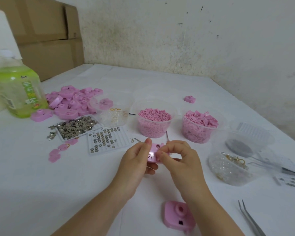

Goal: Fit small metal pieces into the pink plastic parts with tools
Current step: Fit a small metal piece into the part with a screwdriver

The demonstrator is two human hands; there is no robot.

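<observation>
Pink plastic part (153,153) is hovering just above the middle of the counter (66,184), gripped between both hands. The left hand (136,161) is clasping its left side, thumb lying on top. The right hand (179,158) is pinching its right edge with curled fingers, covering much of it; whether a metal piece is lying under them cannot be told. Thin metal tips (138,140) are poking out behind the hands, their handles hidden. Tweezers (250,220) are running off the lower right edge.

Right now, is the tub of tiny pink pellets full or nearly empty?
Full: the pink pellets are heaped about level with the rim of the clear tub.
</observation>
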